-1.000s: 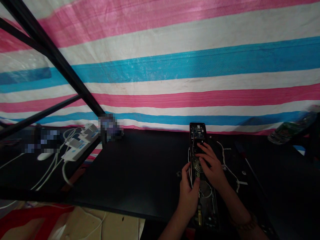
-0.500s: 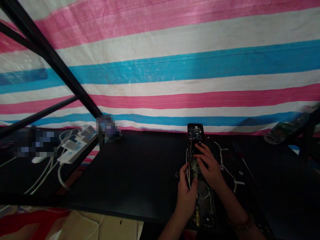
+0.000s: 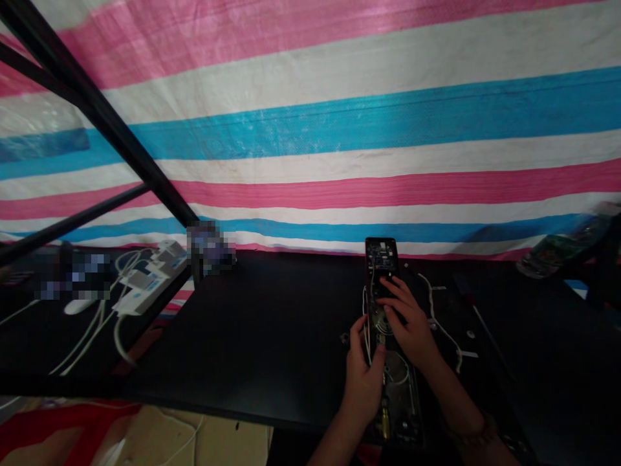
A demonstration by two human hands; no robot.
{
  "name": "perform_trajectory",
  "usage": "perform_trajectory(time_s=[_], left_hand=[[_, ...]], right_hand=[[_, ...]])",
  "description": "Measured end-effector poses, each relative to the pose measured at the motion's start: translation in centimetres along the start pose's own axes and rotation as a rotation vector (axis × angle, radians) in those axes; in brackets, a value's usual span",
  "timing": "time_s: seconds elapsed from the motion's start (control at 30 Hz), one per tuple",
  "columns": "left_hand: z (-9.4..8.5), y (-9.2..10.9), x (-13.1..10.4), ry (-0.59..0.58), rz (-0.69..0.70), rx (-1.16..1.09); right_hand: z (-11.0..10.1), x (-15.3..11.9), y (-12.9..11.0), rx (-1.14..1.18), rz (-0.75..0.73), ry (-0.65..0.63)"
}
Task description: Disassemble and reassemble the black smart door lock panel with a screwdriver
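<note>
The left hand (image 3: pixel 363 382) curls its grip around the left edge of a long, narrow black device (image 3: pixel 388 336) lying lower right of centre on the matte black tabletop (image 3: pixel 272 336), thumb pressed on its open face. The right hand (image 3: pixel 411 323) lies flat on the device, fingers spread, closed on nothing. Inside show a round metal part, thin white wires (image 3: pixel 367 323) and a small circuit board at the far end; any lettering is too small to read. Behind hangs a woven pink, white and blue striped tarp (image 3: pixel 339 129).

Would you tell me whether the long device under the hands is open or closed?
Open: the device lies flat, with circuit board and wires exposed.
</note>
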State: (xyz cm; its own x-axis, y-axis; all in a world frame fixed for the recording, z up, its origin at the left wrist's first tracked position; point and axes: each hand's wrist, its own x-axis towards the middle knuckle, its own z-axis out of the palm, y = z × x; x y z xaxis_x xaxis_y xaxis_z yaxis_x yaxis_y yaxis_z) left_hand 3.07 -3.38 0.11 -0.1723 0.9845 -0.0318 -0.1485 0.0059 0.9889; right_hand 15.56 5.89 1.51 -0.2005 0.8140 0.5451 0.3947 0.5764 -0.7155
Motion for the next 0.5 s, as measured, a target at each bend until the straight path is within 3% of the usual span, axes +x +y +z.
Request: perform_trajectory(time_s=[0.5], left_hand=[[-0.03,0.11,0.0,-0.006,-0.006,0.004]], right_hand=[[-0.01,0.0,-0.01,0.016,0.001,0.008]])
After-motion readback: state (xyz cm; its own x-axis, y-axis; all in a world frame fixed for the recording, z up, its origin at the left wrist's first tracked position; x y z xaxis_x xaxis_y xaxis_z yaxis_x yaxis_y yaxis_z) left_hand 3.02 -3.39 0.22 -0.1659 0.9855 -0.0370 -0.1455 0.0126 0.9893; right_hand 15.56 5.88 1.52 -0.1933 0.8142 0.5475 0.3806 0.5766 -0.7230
